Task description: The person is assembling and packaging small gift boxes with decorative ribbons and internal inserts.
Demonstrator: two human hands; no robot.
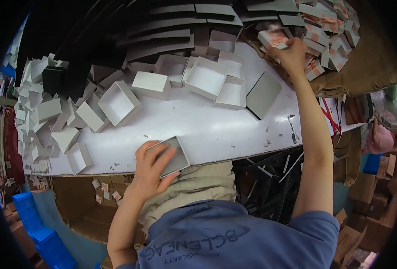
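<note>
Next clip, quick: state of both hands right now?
Left hand: closed on a shallow grey box, open side up.
Right hand: appears closed on a pink-and-white box, slightly blurred.

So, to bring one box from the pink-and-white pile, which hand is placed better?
Probably the right hand: it is at the pink-and-white pile. The left hand is farther away, near the white table's front edge, holding an open grey box.
</note>
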